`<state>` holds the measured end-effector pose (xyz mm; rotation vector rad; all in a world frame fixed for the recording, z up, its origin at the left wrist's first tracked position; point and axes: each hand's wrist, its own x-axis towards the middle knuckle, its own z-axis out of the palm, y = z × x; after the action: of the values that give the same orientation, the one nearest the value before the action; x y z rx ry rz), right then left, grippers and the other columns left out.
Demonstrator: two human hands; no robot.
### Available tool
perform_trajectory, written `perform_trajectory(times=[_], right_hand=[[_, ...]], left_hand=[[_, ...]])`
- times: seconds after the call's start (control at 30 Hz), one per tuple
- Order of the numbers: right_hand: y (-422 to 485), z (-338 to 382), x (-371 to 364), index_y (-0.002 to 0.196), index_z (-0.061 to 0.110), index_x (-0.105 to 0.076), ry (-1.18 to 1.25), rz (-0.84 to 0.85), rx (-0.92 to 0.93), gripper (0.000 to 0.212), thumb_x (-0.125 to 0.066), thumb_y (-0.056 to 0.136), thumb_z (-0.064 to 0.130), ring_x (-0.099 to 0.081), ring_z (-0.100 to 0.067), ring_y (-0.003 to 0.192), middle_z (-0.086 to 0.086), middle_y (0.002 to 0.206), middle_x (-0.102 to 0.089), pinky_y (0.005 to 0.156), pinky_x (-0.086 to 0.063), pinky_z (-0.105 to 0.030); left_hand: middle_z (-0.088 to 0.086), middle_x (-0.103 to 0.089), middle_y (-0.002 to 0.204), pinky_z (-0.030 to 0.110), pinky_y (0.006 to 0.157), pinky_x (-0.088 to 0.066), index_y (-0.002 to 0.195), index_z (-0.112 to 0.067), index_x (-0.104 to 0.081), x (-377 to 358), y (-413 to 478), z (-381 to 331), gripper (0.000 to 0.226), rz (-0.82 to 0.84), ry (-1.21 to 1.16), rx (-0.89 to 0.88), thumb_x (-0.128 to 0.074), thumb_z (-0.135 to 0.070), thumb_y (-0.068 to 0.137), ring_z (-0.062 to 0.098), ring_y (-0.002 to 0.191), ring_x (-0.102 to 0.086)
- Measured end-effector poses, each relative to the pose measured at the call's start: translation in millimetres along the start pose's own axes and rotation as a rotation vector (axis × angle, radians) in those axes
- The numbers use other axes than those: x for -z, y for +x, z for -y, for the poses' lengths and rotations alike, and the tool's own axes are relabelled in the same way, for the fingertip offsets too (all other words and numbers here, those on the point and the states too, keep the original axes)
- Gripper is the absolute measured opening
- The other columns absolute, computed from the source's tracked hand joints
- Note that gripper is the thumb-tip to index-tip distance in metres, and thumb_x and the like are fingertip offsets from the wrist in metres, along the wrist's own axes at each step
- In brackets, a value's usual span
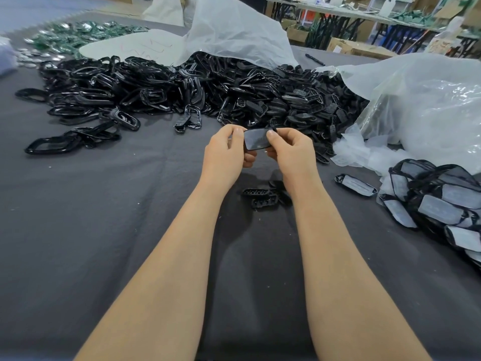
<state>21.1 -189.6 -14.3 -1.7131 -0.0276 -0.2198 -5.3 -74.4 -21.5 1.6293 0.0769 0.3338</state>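
Pinching a dark panel (256, 138) at its ends, both hands (260, 152) hold its long axis sideways.

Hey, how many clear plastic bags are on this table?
2: the far plastic bag behind the black parts pile, and the right plastic bag at the right edge of view. Others may be hidden.

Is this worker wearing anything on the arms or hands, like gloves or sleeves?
No. The left hand and right hand are bare, without gloves, rings or a watch in view. Both forearms are bare too; no sleeve shows. Visible thumbnails look short and unpainted.
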Motion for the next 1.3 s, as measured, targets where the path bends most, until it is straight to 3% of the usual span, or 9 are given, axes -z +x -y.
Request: perform_trajectory(times=[0.07, 0.27, 0.47, 0.57, 0.67, 0.8, 0.97, 1.13, 1.3], right_hand=[[-0.4, 0.2, 0.1, 0.076, 0.022, -0.059, -0.002, 0.003, 0.006, 0.020, -0.058, 0.093, 0.013, -0.055, -0.002, 0.060, 0.007, 0.069, -0.060, 0.066, -0.051, -0.019], [-2.8, 1.6, -0.1, 0.079, 0.023, -0.060, 0.055, 0.043, -0.028, 0.015, -0.060, 0.092, 0.014, -0.057, -0.001, 0.060, 0.006, 0.071, -0.062, 0.064, -0.052, -0.018], [-4.6, 2.8, -3.4, 0.084, 0.018, -0.065, 0.127, 0.153, -0.074, 0.009, -0.061, 0.090, 0.013, -0.062, -0.013, 0.078, 0.001, 0.080, -0.067, 0.068, -0.050, -0.025], [-5.3, 3.3, -4.3, 0.084, 0.012, -0.066, 0.187, 0.178, -0.089, 0.008, -0.062, 0.090, 0.008, -0.066, -0.018, 0.078, -0.005, 0.080, -0.069, 0.078, -0.055, -0.034], [-5.6, 2.4, -4.4, 0.086, 0.012, -0.069, 0.152, 0.204, -0.057, 0.008, -0.062, 0.089, 0.008, -0.069, -0.018, 0.079, -0.005, 0.082, -0.072, 0.079, -0.057, -0.032], [-7.2, 2.5, -4.4, 0.084, 0.015, -0.070, 0.128, 0.210, -0.044, 0.011, -0.063, 0.089, 0.008, -0.069, -0.019, 0.083, -0.005, 0.083, -0.073, 0.080, -0.057, -0.032], [-6.8, 3.0, -5.6, 0.084, 0.012, -0.069, 0.156, 0.184, -0.094, 0.017, -0.056, 0.093, 0.006, -0.066, -0.022, 0.081, -0.007, 0.081, -0.069, 0.081, -0.056, -0.036], [-6.5, 1.9, -5.1, 0.095, 0.003, -0.067, 0.060, 0.160, -0.009, 0.013, -0.053, 0.095, 0.004, -0.065, -0.017, 0.079, -0.008, 0.084, -0.067, 0.068, -0.056, -0.021], [-5.1, 1.2, -0.3, 0.088, 0.010, -0.066, 0.110, 0.104, -0.018, 0.014, -0.055, 0.094, 0.005, -0.066, -0.009, 0.073, -0.004, 0.082, -0.067, 0.064, -0.053, -0.017]], left_hand=[[0.005, -0.067, 0.071, 0.031, 0.065, -0.057, 0.085, -0.022, -0.055, -0.2, -0.3, 0.1, 0.021, 0.001, 0.017, -0.015, -0.044, -0.028, 0.101, 0.009, 0.056, -0.061], [0.003, -0.067, 0.072, 0.027, 0.066, -0.056, 0.085, -0.029, -0.050, 2.7, 0.5, 1.6, 0.020, -0.004, 0.053, -0.023, -0.051, -0.014, 0.098, 0.011, 0.060, -0.063], [0.001, -0.067, 0.067, 0.023, 0.058, -0.052, 0.084, -0.028, -0.054, 2.6, -3.1, -1.7, 0.018, 0.024, 0.035, -0.011, -0.052, -0.014, 0.096, 0.004, 0.054, -0.060], [0.008, -0.068, 0.074, 0.037, 0.068, -0.056, 0.081, -0.030, -0.054, 2.4, -2.2, -1.6, 0.020, 0.001, 0.037, 0.010, -0.052, -0.015, 0.094, 0.013, 0.065, -0.062], [0.004, -0.062, 0.081, 0.044, 0.083, -0.054, 0.078, -0.029, -0.056, 2.7, -0.8, -2.1, 0.020, -0.008, 0.015, 0.035, -0.054, -0.015, 0.092, 0.022, 0.082, -0.063], [0.003, -0.061, 0.083, 0.024, 0.074, -0.056, 0.082, -0.025, -0.060, 1.8, 0.5, -1.0, 0.023, 0.001, -0.057, 0.041, -0.055, -0.005, 0.093, 0.020, 0.088, -0.065], [0.001, -0.061, 0.079, 0.025, 0.071, -0.057, 0.080, -0.023, -0.060, 3.0, 1.9, 0.3, 0.024, -0.057, -0.082, 0.045, -0.056, -0.004, 0.092, 0.014, 0.078, -0.062], [0.001, -0.063, 0.085, 0.026, 0.074, -0.058, 0.081, -0.025, -0.062, 3.0, 1.4, 2.4, 0.024, -0.062, -0.082, 0.028, -0.057, -0.005, 0.093, 0.013, 0.080, -0.063], [0.003, -0.070, 0.084, 0.030, 0.078, -0.058, 0.094, -0.027, -0.058, 3.4, 0.9, 4.5, 0.015, -0.010, -0.044, 0.059, -0.061, -0.012, 0.093, 0.010, 0.074, -0.070]])
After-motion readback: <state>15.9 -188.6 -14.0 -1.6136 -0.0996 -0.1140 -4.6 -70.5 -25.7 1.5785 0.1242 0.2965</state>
